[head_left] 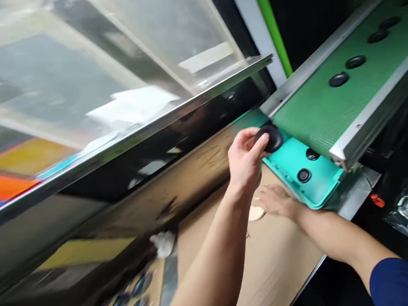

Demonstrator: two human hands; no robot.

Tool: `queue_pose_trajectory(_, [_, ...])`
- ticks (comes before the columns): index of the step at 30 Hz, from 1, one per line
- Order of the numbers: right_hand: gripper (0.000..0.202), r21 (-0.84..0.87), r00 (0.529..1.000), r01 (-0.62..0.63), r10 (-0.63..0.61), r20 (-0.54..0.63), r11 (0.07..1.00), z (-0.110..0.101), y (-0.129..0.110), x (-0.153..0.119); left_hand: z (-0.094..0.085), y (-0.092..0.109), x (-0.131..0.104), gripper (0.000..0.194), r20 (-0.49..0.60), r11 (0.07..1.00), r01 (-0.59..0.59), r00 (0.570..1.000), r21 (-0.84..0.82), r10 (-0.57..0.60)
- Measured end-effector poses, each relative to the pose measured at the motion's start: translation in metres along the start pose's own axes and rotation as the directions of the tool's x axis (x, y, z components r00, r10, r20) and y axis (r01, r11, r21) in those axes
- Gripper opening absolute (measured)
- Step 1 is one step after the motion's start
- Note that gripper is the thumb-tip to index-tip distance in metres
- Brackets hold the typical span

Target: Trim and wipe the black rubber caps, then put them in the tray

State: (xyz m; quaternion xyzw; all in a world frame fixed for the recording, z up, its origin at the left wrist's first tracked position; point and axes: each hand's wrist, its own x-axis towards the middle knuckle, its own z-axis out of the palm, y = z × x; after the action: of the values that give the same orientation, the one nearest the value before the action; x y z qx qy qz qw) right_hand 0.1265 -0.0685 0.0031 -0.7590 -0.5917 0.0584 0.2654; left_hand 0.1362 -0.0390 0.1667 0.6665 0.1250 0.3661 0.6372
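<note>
My left hand (246, 158) pinches a black round pad (273, 138) between thumb and fingers, above the near end of a turquoise tray (318, 188). Inside that tray lie a black round piece with a ringed centre (304, 175) and another black piece (312, 154) beside the belt's end. Lower down, my right hand (273, 200) reaches in from the right, low over a brown cardboard sheet (263, 267). Its fingers look stretched out, somewhat blurred, with the tips at a pale beige round piece (256, 213). Whether they touch it I cannot tell.
A green conveyor belt (327, 111) with metal side rails carries several black round pieces (356, 62). On the left runs a metal ledge (201, 101), with white sheets (134, 104) behind it. Crumpled white tissue (164, 243) and several dark oval pieces (142, 284) lie lower left.
</note>
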Motion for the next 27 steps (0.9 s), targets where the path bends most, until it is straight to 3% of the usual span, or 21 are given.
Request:
queue_pose_trajectory(2, [0.034,-0.027,0.999,0.006,-0.005,0.037,1.000,0.003,0.001,0.002,-0.073,-0.006,-0.046,0.033,-0.167,0.985,0.117,0.976,-0.126,-0.137])
queue_pose_trajectory(4, [0.033,-0.074,0.999,-0.002,0.006,0.050,0.997,0.002,0.001,0.002,-0.137,-0.024,-0.092,0.031,-0.299,0.927,0.229,0.900,-0.296,-0.318])
queue_pose_trajectory(6, [0.034,-0.124,1.000,-0.019,0.019,-0.003,0.992,-0.002,-0.002,0.000,-0.183,-0.049,-0.129,0.024,-0.306,0.825,0.257,0.840,-0.503,-0.448])
queue_pose_trajectory(8, [0.039,-0.173,0.997,0.005,-0.017,-0.073,0.985,-0.005,-0.010,-0.003,-0.209,-0.074,-0.153,0.015,-0.308,0.733,0.238,0.793,-0.637,-0.526])
queue_pose_trajectory(11, [0.045,-0.253,0.985,0.165,-0.175,-0.014,0.953,-0.003,-0.027,-0.008,-0.221,-0.096,-0.166,0.010,-0.333,0.669,0.231,0.725,-0.707,-0.603])
queue_pose_trajectory(13, [0.039,-0.300,0.972,0.237,-0.222,0.082,0.924,0.000,-0.038,-0.008,-0.224,-0.100,-0.165,0.011,-0.325,0.640,0.222,0.713,-0.735,-0.621])
queue_pose_trajectory(15, [0.035,-0.330,0.975,0.223,-0.210,0.075,0.917,0.002,-0.048,-0.008,-0.226,-0.102,-0.163,0.012,-0.311,0.631,0.203,0.733,-0.749,-0.605])
queue_pose_trajectory(19, [0.044,-0.218,0.970,0.185,-0.214,-0.116,0.958,0.009,-0.066,-0.009,-0.222,-0.104,-0.162,0.011,-0.280,0.663,0.201,0.791,-0.721,-0.544])
queue_pose_trajectory(23, [0.045,-0.190,0.955,0.285,-0.295,-0.028,0.939,0.030,-0.086,-0.007,-0.211,-0.103,-0.160,0.027,-0.143,0.587,0.218,0.851,-0.780,-0.506])
queue_pose_trajectory(27, [0.043,-0.234,0.978,0.203,-0.206,0.013,0.951,0.047,-0.100,-0.007,-0.207,-0.097,-0.161,0.036,-0.172,0.545,0.193,0.819,-0.816,-0.548])
